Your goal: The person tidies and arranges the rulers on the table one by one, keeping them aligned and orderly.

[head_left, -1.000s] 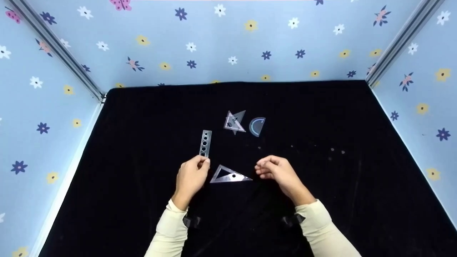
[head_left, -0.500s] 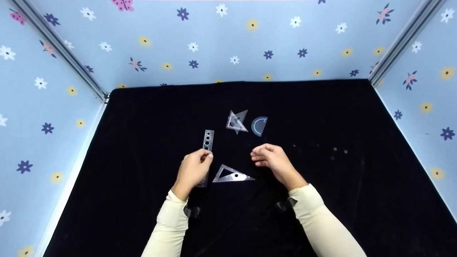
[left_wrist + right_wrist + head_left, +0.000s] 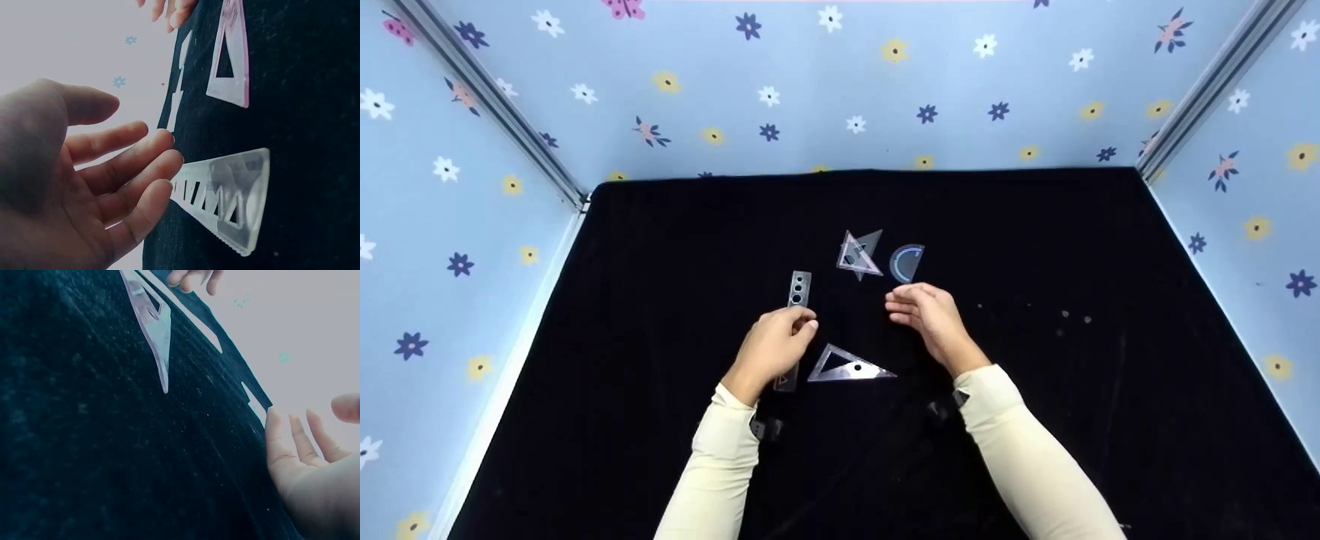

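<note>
In the head view, my left hand [image 3: 771, 346] hovers over a clear ruler [image 3: 806, 287] with cut-out shapes, covering its middle. The left wrist view has the thumb apart from loosely bent fingers, and the ruler [image 3: 254, 194] lying on the cloth beyond them. Loosely bent and holding nothing, my right hand [image 3: 934, 321] is just below a clear half-round protractor [image 3: 909, 264]. Between and below the hands is a long set square [image 3: 868, 371] with a triangular cut-out. Two smaller set squares [image 3: 858, 257] overlap left of the protractor, one edged in pink.
A black cloth [image 3: 675, 255] covers the table. Light blue flowered walls [image 3: 810, 75] stand at the back and both sides, with metal posts [image 3: 495, 105] at the corners. Several small pale specks [image 3: 1066, 314] dot the cloth at right.
My left hand has let go of the ruler and shifted slightly up along it; the ruler stays on the cloth. My right hand has moved up, close to the protractor.
</note>
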